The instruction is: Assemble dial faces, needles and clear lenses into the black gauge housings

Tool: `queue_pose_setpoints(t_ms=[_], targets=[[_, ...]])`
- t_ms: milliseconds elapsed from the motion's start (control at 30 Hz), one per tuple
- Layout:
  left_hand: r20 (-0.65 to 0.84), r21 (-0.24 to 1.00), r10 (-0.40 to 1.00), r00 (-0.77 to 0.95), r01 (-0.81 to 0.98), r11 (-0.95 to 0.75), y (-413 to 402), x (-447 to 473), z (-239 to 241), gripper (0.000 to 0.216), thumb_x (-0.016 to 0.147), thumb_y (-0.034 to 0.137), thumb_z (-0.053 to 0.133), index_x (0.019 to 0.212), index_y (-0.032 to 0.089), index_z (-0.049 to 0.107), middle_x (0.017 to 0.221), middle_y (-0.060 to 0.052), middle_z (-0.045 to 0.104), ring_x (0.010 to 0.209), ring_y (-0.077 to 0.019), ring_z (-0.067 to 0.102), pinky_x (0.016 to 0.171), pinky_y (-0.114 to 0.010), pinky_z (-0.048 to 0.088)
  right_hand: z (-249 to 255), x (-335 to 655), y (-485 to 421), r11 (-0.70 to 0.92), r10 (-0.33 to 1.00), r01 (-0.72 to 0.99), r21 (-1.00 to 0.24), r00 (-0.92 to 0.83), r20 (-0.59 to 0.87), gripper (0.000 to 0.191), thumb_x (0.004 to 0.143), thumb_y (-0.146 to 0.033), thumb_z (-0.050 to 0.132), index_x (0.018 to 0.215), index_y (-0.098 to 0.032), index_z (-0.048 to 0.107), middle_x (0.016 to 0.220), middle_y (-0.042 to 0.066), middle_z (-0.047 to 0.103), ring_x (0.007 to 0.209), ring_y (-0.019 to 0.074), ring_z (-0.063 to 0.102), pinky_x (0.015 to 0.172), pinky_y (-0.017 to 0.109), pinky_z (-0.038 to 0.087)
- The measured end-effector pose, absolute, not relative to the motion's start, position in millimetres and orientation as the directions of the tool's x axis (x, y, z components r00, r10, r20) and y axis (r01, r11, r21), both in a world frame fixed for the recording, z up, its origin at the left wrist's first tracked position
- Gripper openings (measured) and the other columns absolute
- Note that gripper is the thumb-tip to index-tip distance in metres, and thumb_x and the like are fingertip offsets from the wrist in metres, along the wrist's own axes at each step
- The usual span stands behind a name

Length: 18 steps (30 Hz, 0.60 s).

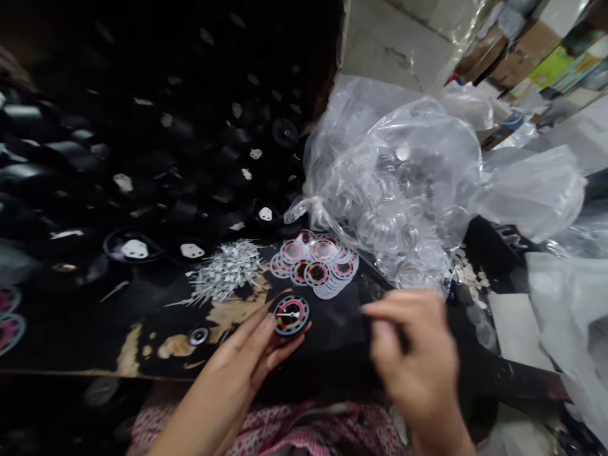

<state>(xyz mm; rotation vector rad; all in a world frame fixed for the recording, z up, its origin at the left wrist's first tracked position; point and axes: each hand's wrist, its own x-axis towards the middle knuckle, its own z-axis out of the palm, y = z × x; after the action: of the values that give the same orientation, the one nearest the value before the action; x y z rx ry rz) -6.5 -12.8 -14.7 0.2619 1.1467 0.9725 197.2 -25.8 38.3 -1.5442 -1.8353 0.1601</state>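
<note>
My left hand (256,345) is closed around a small round gauge (291,315) with a black rim. A white pointer lies across its red, yellow and black dial, which faces up. To the right, my right hand (413,354) hovers over the table edge, blurred by motion. Its fingers are loosely curled, the thumb and index finger stand apart, and no object shows between them. Just beyond the gauge lies a heap of printed dial discs (317,272). Left of those is a pile of thin white pointers (225,269).
A clear plastic bag (394,171) of transparent round covers stands behind the discs. Many black gauge housings (135,247) with white plates fill the dark left side. A white card (517,329) lies at right. A black ring-shaped part (198,335) sits near the front edge.
</note>
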Motion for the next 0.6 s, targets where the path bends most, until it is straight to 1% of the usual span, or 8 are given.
queue_pose_setpoints(t_ms=[33,100,133,267,367,467,533,600], targets=[[-0.643,0.639,0.763,0.062,-0.506,0.579,-12.8,-7.1,-14.7,0.048,0.064,0.05,0.089,0.103,0.021,0.082,0.124,-0.013,0.076,0.123,-0.0417,0.064,0.09,-0.045,0.063,39.7,180.7,-21.2,0.343,0.92,0.774,-0.532,-0.163,0.356,0.015,0.092,-0.017,0.06,0.104,-0.024,0.066,0.093,0.003,0.069,0.09,0.0208,0.059,0.082,0.038,0.043],[-0.64,0.65,0.766,0.055,-0.494,0.578,-13.1,-9.8,-16.5,0.046,0.065,0.05,0.088,0.103,0.026,0.082,0.129,-0.01,0.074,0.128,-0.0407,0.061,0.091,-0.042,0.063,36.6,154.3,-10.9,0.39,0.92,0.77,-0.505,-0.301,0.251,0.008,0.095,-0.019,0.059,0.097,-0.019,0.067,0.088,0.004,0.069,0.083,0.0203,0.059,0.076,0.036,0.042],[-0.638,0.654,0.767,0.061,-0.482,0.583,-13.4,-11.9,-18.2,0.045,0.066,0.05,0.088,0.105,0.028,0.082,0.132,-0.008,0.072,0.131,-0.0396,0.058,0.092,-0.041,0.062,33.1,145.5,-5.9,0.405,0.914,0.779,-0.479,-0.336,0.226,0.009,0.096,-0.02,0.058,0.094,-0.018,0.066,0.087,0.005,0.069,0.082,0.0204,0.059,0.076,0.036,0.041],[-0.613,0.682,0.783,0.108,-0.429,0.593,-14.4,-19.4,-23.7,0.046,0.071,0.047,0.086,0.113,0.03,0.079,0.14,-0.005,0.068,0.137,-0.0348,0.053,0.101,-0.038,0.056,19.6,134.4,7.0,0.453,0.891,0.812,-0.368,-0.395,0.225,0.015,0.096,-0.018,0.053,0.087,-0.016,0.065,0.083,0.005,0.067,0.079,0.0209,0.057,0.075,0.036,0.041],[-0.686,0.63,0.725,0.054,-0.455,0.63,-15.8,-17.9,-24.1,0.048,0.064,0.05,0.089,0.106,0.028,0.08,0.135,-0.005,0.071,0.132,-0.0355,0.058,0.099,-0.039,0.058,17.4,131.2,8.8,0.454,0.888,0.827,-0.33,-0.393,0.237,0.015,0.093,-0.017,0.053,0.081,-0.016,0.063,0.079,0.005,0.066,0.077,0.0203,0.057,0.073,0.035,0.042],[-0.742,0.586,0.67,0.004,-0.481,0.652,-17.5,-13.9,-26.0,0.047,0.061,0.056,0.087,0.099,0.028,0.081,0.13,-0.005,0.073,0.128,-0.0381,0.062,0.095,-0.043,0.06,19.8,123.7,8.2,0.351,0.936,0.846,-0.401,-0.306,0.174,0.011,0.09,-0.019,0.058,0.081,-0.016,0.063,0.079,0.004,0.068,0.077,0.0187,0.061,0.075,0.033,0.044],[-0.718,0.616,0.696,-0.006,-0.47,0.632,-16.7,-13.5,-29.4,0.046,0.066,0.057,0.084,0.103,0.03,0.081,0.131,-0.002,0.073,0.128,-0.0365,0.061,0.098,-0.042,0.058,22.9,121.3,9.8,0.242,0.969,0.845,-0.476,-0.231,0.081,0.006,0.089,-0.018,0.061,0.084,-0.017,0.064,0.08,0.002,0.071,0.077,0.0171,0.064,0.076,0.031,0.045],[-0.681,0.659,0.732,-0.006,-0.44,0.609,-13.8,-15.2,-32.6,0.047,0.067,0.054,0.085,0.107,0.03,0.08,0.132,0.0,0.073,0.13,-0.0343,0.06,0.1,-0.038,0.055,27.2,125.5,16.5,0.19,0.971,0.791,-0.581,-0.238,-0.006,0.005,0.089,-0.016,0.064,0.084,-0.018,0.066,0.077,-0.001,0.071,0.073,0.0145,0.065,0.073,0.027,0.046]])
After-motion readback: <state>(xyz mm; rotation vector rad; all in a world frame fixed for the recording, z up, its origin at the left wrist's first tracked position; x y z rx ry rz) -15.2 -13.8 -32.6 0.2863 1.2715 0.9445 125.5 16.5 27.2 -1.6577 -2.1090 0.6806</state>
